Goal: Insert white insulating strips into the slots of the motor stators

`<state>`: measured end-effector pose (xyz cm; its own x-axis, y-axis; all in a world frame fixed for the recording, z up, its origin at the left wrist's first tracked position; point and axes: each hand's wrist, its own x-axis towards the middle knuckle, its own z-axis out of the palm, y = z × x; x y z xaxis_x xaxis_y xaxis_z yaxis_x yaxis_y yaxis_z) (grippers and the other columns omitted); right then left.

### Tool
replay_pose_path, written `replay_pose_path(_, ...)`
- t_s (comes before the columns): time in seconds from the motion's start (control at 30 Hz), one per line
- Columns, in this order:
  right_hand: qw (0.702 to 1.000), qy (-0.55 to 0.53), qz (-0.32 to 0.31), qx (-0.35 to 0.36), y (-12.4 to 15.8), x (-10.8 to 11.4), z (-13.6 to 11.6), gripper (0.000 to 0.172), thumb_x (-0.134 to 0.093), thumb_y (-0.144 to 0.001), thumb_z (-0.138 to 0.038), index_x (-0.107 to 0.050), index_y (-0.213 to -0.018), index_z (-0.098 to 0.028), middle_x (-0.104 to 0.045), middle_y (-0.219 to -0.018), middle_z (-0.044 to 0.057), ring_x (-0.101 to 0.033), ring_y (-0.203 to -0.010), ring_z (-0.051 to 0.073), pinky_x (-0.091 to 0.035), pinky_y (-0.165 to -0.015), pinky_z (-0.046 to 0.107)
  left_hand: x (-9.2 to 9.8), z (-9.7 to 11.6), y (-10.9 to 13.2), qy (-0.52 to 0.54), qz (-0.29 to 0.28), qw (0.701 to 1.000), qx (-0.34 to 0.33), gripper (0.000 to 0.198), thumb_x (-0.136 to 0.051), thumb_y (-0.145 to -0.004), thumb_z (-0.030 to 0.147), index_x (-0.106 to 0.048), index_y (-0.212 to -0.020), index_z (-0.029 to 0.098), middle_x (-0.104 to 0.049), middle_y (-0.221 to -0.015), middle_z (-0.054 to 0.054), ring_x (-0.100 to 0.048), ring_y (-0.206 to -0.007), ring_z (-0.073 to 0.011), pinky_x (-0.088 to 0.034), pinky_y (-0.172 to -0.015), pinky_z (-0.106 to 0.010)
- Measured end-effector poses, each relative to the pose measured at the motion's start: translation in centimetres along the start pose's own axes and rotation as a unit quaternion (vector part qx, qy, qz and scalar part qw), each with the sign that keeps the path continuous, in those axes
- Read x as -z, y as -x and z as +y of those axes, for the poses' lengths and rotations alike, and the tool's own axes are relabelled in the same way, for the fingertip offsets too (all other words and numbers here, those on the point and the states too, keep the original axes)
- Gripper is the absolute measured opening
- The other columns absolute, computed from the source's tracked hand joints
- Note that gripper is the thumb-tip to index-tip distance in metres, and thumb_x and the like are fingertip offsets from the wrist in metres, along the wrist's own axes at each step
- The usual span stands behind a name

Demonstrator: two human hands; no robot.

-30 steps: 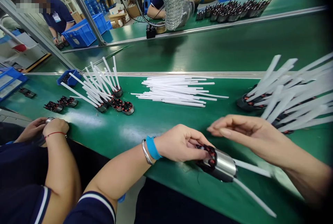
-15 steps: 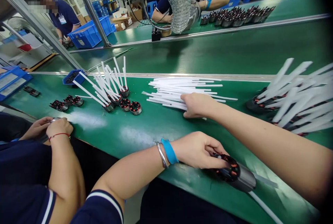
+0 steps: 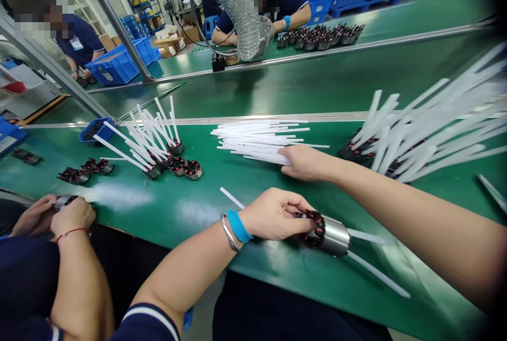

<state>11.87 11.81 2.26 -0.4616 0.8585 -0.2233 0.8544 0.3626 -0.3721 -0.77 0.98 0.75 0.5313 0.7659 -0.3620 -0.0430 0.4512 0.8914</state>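
My left hand (image 3: 273, 215) grips a metal motor stator (image 3: 327, 234) with copper windings, held on its side near the front edge of the green belt (image 3: 206, 193). Two white strips (image 3: 378, 274) stick out of its right end. My right hand (image 3: 303, 162) reaches across to the flat pile of white paper strips (image 3: 257, 141), fingers closed on the pile's near right edge. One loose strip (image 3: 232, 198) lies on the belt just left of my left hand.
Stators stuffed with white strips stand at the right (image 3: 396, 140) and at the left (image 3: 154, 143). Bare stators (image 3: 85, 169) and a small blue tray (image 3: 95, 129) lie further left. A co-worker's hands (image 3: 59, 214) work at lower left. Other people work across the far belt.
My right hand went from hovering over the stator to the strip pile and now rests there. The stator in my left hand has shifted a little left.
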Motion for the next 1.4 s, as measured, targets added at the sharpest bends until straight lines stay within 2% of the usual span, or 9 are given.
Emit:
replay_pose_path(0.13, 0.982, -0.187, -0.013, 0.016, 2.1, 0.3, 1.5, 0.038, -0.056, -0.086, -0.046, -0.051, -0.06, -0.019, -0.056, -0.058, 0.001, -0.049, -0.053, 0.013, -0.041, -0.055, 0.028, 0.2, 0.0, 0.0, 0.005, -0.023, 1.0, -0.002, 0.019, -0.074, -0.057, 0.006, -0.065, -0.073, 0.008, -0.065, -0.064, 0.0, -0.06, -0.059, -0.0063, -0.049, -0.062, -0.017)
replay_pose_path(0.27, 0.933, -0.359, 0.015, 0.021, 5.7, -0.2, 3.0, 0.056, -0.046, -0.079, -0.073, -0.045, -0.06, -0.021, -0.047, -0.054, -0.002, -0.037, -0.045, 0.009, -0.031, -0.044, 0.026, 0.2, 0.3, 0.1, 0.057, -0.001, 0.998, -0.02, 0.033, -0.083, -0.051, 0.018, -0.065, -0.076, 0.008, -0.065, -0.064, -0.002, -0.061, -0.058, -0.01, -0.051, -0.058, -0.021)
replay_pose_path(0.4, 0.892, -0.447, 0.06, 0.023, 9.5, -0.3, 5.0, 0.05, -0.062, -0.073, -0.068, -0.058, -0.065, -0.019, -0.054, -0.06, 0.002, -0.05, -0.057, 0.014, -0.04, -0.055, 0.028, 0.3, 0.9, 0.2, 0.105, 0.034, 0.993, -0.031, 0.044, -0.084, -0.048, 0.018, -0.066, -0.087, 0.009, -0.068, -0.074, -0.006, -0.067, -0.065, -0.0189, -0.057, -0.055, -0.032)
replay_pose_path(0.53, 0.866, -0.492, 0.09, 0.006, 11.9, -0.3, 7.0, 0.043, -0.072, -0.069, -0.06, -0.062, -0.071, -0.019, -0.049, -0.056, -0.001, -0.042, -0.05, 0.011, -0.033, -0.046, 0.027, 0.5, 1.3, 0.2, 0.101, 0.048, 0.993, -0.033, 0.046, -0.077, -0.048, 0.007, -0.067, -0.093, 0.011, -0.069, -0.076, -0.006, -0.069, -0.07, -0.0218, -0.058, -0.054, -0.032)
replay_pose_path(0.67, 0.851, -0.517, 0.095, -0.002, 12.4, -0.9, 8.0, 0.044, -0.076, -0.066, -0.057, -0.059, -0.061, -0.017, -0.047, -0.054, -0.002, -0.038, -0.047, 0.009, -0.025, -0.044, 0.025, 0.7, 1.6, 0.1, 0.073, 0.05, 0.996, -0.026, 0.04, -0.076, -0.05, 0.006, -0.067, -0.088, 0.01, -0.069, -0.073, -0.006, -0.068, -0.064, -0.0187, -0.058, -0.051, -0.029)
replay_pose_path(0.87, 0.812, -0.575, 0.095, 0.019, 11.5, -1.6, 5.9, 0.047, -0.07, -0.073, -0.058, -0.06, -0.057, -0.015, -0.044, -0.042, -0.002, -0.04, -0.044, 0.009, -0.033, -0.05, 0.027, 1.0, 1.9, 0.0, 0.028, 0.067, 0.997, -0.02, 0.04, -0.081, -0.046, 0.009, -0.068, -0.084, 0.01, -0.071, -0.079, -0.006, -0.065, -0.056, -0.0146, -0.057, -0.049, -0.026)
replay_pose_path(1.1, 0.72, -0.624, 0.303, 0.025, 11.0, -2.7, 4.0, 0.041, -0.06, -0.078, -0.061, -0.052, -0.093, -0.023, -0.048, -0.065, -0.005, -0.043, -0.049, 0.011, -0.037, -0.049, 0.029, 0.7, 1.5, 0.2, -0.054, -0.01, 0.998, 0.009, 0.052, -0.086, -0.052, 0.041, -0.071, -0.09, 0.009, -0.072, -0.086, -0.014, -0.068, -0.067, -0.0182, -0.056, -0.063, -0.028)
replay_pose_path(1.23, 0.75, -0.54, 0.38, 0.034, 10.7, -4.1, 3.8, 0.035, -0.065, -0.078, -0.051, -0.055, -0.099, -0.024, -0.057, -0.076, -0.001, -0.055, -0.065, 0.016, -0.046, -0.063, 0.033, 0.8, 1.6, 0.5, -0.064, -0.013, 0.998, -0.008, 0.058, -0.086, -0.048, 0.05, -0.072, -0.087, 0.009, -0.073, -0.088, -0.015, -0.069, -0.077, -0.0195, -0.055, -0.072, -0.027)
replay_pose_path(1.4, 0.824, -0.446, 0.346, 0.036, 9.5, -5.3, 3.7, 0.029, -0.061, -0.081, -0.042, -0.059, -0.102, -0.022, -0.062, -0.074, 0.001, -0.059, -0.066, 0.018, -0.049, -0.066, 0.035, 1.0, 1.7, 0.7, -0.076, -0.004, 0.997, -0.018, 0.059, -0.085, -0.051, 0.051, -0.071, -0.09, 0.009, -0.073, -0.086, -0.014, -0.068, -0.073, -0.0181, -0.055, -0.07, -0.028)
